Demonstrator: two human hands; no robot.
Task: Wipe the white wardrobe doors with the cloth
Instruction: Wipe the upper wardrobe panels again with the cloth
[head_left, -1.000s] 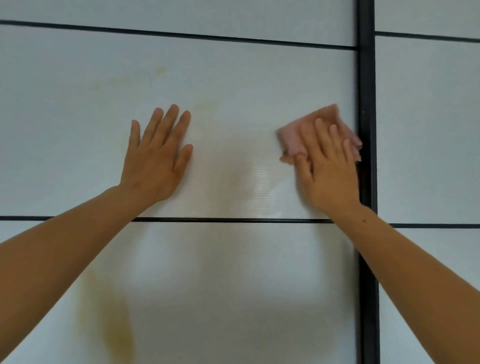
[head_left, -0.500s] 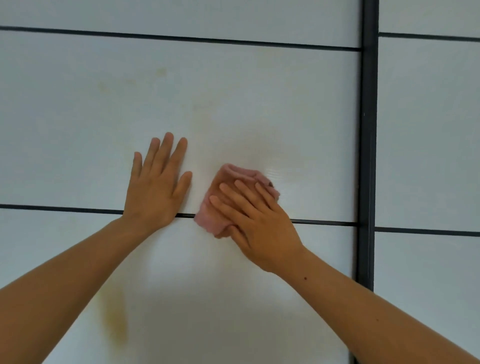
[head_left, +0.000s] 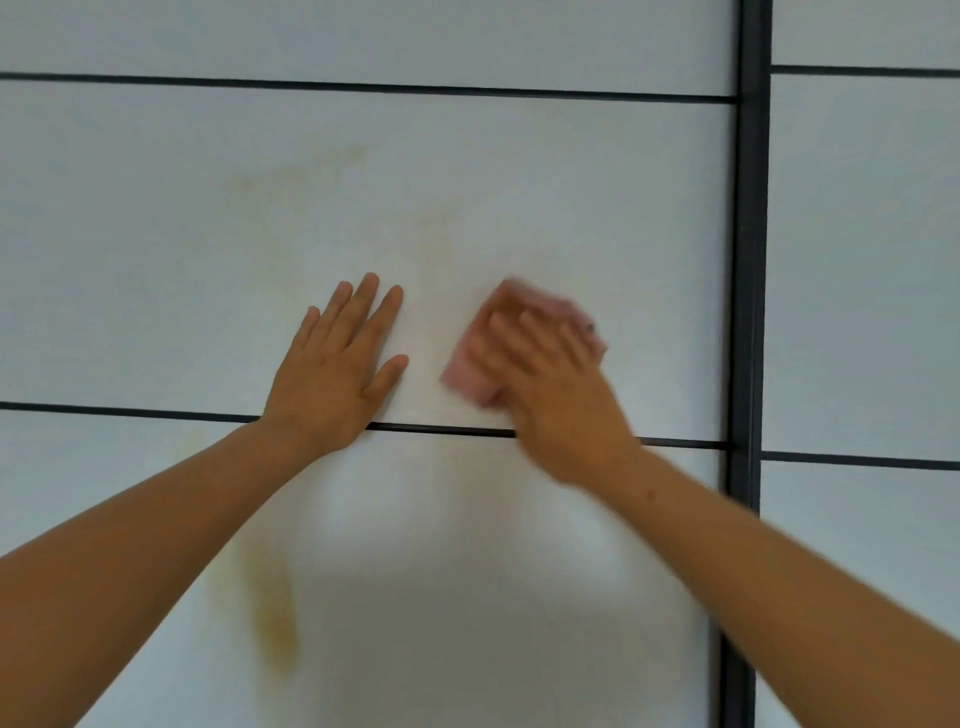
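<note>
On the white wardrobe door (head_left: 519, 182), above a black divider (head_left: 441, 429), pins the pink cloth (head_left: 465, 371) under straight fingers of the right hand (head_left: 556, 384), left hand (head_left: 332, 384) spread flat nearby; likely soft, light, bunching unless pressed palm-flat.

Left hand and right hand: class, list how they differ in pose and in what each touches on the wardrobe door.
The left hand lies bare on the white door, fingers spread; the right hand presses a pink cloth against it. The left hand looks sharp; the right hand is blurred. Shared: both rest on the same panel, fingers straight and pointing up.
</note>
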